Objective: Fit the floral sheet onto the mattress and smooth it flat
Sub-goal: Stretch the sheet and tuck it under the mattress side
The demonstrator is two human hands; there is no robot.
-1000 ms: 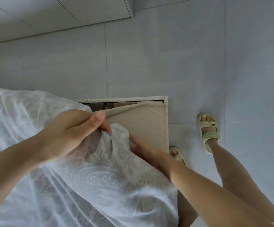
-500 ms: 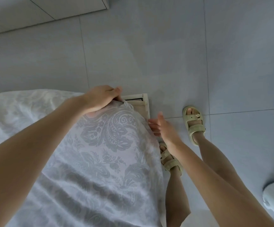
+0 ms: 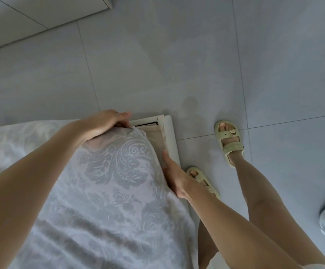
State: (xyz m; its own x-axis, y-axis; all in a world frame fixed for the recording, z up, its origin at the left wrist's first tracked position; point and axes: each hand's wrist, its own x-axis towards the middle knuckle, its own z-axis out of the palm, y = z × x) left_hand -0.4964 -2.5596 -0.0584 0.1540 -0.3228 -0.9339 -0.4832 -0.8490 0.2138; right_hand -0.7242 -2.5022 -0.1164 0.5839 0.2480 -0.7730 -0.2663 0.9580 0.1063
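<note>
Place: bedroom in a home
Bed: mattress (image 3: 155,137) on a pale frame (image 3: 170,136), centre of frame
Bedding: floral sheet (image 3: 109,181), lower left
Floor: grey tiles (image 3: 177,65), upper half

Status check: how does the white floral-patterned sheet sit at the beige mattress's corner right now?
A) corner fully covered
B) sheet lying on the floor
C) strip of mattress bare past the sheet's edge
C: a strip of beige mattress shows beyond the white floral-patterned sheet, whose edge the left hand grips at the corner.

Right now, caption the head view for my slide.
Left hand grips the sheet over the mattress corner; right hand touches the mattress side.
</note>
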